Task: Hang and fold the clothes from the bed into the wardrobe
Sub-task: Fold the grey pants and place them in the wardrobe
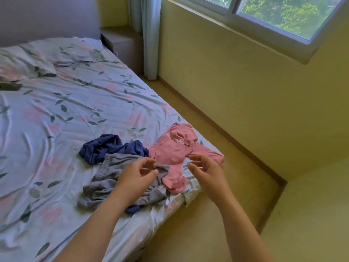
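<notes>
Bed sheet: thin printed cloth, smooth, slight sheen, creased. Pink garment, grey garment and blue garment are all soft matt cloth; the grey one has a ribbed band. Wall matt paint, curtain plain matt cloth.

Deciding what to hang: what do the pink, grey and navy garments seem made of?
Pink garment: soft matte knit, likely cotton jersey, limp rounded folds. Grey garment: thin matte knit, gathered elastic waistband. Navy garment: smoother, faint sheen, possibly synthetic.
</notes>
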Action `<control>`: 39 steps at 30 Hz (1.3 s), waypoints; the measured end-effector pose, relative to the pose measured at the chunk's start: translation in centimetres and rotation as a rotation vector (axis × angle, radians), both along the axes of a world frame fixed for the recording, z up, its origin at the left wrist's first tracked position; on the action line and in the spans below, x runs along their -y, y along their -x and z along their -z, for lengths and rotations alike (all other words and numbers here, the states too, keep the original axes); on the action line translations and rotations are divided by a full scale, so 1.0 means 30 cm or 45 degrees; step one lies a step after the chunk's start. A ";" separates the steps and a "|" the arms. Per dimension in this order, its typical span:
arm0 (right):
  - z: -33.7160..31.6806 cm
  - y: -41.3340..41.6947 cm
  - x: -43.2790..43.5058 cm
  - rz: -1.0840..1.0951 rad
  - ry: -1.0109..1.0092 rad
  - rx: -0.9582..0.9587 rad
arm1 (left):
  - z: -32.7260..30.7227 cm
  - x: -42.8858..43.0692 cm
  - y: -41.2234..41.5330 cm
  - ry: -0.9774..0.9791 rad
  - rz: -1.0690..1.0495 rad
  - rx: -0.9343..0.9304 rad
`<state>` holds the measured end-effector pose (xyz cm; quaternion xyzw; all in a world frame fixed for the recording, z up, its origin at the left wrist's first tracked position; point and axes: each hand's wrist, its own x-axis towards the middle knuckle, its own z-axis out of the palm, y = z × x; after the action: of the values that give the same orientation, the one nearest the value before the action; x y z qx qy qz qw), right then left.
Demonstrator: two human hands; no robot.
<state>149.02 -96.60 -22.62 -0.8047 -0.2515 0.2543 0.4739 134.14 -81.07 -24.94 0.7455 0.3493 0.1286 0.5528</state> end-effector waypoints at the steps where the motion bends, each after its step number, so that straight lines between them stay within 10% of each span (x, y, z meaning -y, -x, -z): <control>1: 0.013 -0.022 -0.035 -0.028 0.004 -0.013 | 0.007 -0.024 -0.009 -0.001 -0.031 -0.006; 18: 0.271 -0.475 -0.684 -0.861 0.261 -0.008 | 0.229 -0.223 -0.158 0.183 -0.840 -0.233; 39: 0.983 -0.289 -1.246 -1.355 0.630 0.247 | 1.028 -0.468 0.137 0.475 -1.301 -0.584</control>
<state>157.69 -59.21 -52.11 -0.6741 -0.5957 0.4333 0.0543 130.03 -67.02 -55.77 0.3817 0.7915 0.1504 0.4530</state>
